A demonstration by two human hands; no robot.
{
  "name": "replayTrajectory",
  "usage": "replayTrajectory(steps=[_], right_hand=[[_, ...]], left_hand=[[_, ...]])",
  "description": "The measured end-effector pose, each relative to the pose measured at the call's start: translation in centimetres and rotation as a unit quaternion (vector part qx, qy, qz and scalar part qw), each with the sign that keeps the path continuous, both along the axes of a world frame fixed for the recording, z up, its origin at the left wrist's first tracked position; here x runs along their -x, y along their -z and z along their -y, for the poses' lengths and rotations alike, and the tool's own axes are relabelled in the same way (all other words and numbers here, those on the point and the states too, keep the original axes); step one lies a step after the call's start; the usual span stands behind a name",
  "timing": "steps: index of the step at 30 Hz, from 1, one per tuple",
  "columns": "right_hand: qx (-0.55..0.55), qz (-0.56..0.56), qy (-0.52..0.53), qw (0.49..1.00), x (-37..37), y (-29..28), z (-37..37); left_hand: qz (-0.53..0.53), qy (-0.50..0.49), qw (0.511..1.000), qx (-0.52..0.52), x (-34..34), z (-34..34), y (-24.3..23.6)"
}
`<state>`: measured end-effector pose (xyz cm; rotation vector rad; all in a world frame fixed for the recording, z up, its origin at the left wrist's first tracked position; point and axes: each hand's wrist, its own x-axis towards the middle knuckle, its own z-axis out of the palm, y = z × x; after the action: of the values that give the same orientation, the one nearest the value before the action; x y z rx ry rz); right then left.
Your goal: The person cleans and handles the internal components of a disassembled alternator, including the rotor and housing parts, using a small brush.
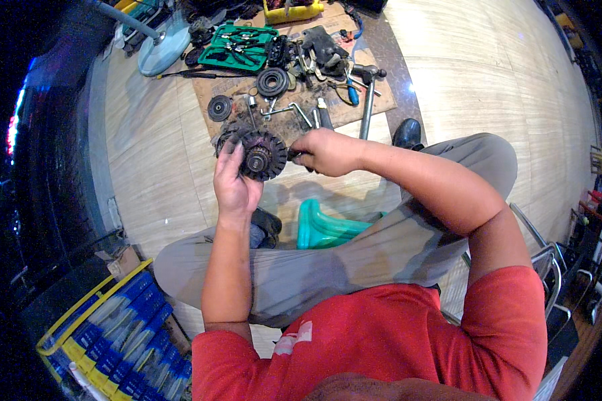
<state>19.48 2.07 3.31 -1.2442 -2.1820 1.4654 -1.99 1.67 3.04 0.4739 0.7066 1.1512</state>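
Note:
In my left hand (237, 174) is a greasy black toothed mechanical part (264, 157), a wheel with a splined centre, gripped from its left side with dirty fingertips. My right hand (318, 150) is closed just to the right of that part, round a dark object (294, 155) mostly hidden by the fingers; I cannot make out what it is. Just beyond my hands, on stained cardboard (214, 90), lie a dark ring (273, 83), a small dark disc (219, 108), a bent metal wrench (281, 110), a hammer (370, 90) and a blue-handled tool (352, 92).
A green tool case (237, 48), a yellow container (291, 10) and a blue round pedestal base (162, 55) stand at the back. A turquoise stool (324, 227) is between my legs. A blue and yellow rack (107, 321) is at lower left, metal frames (548, 274) at right.

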Motion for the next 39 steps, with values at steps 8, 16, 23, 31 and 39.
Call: replayTrajectory(steps=[8,16,23,31,39], right_hand=[[-0.11,0.0,0.138,0.984,-2.6,-1.4,-3.1],[-0.121,-0.039,0.067,0.99,-2.6,-5.0,-2.0],[-0.05,0.026,0.0,0.998,-1.5,-3.9,1.0],[-0.074,0.076,0.067,0.992,-3.0,0.5,-0.7],[-0.101,0.224,0.007,0.969,-6.2,4.1,-2.0]], left_hand=[[-0.023,0.0,1.0,0.008,-0.2,-0.1,-1.0],[-0.05,-0.105,0.992,0.041,1.2,-1.4,1.1],[0.023,-0.187,0.978,0.086,4.1,-3.3,0.3],[0.142,-0.189,0.97,0.055,6.6,-3.8,-2.2],[0.099,-0.228,0.968,0.034,7.5,-4.3,-2.1]])
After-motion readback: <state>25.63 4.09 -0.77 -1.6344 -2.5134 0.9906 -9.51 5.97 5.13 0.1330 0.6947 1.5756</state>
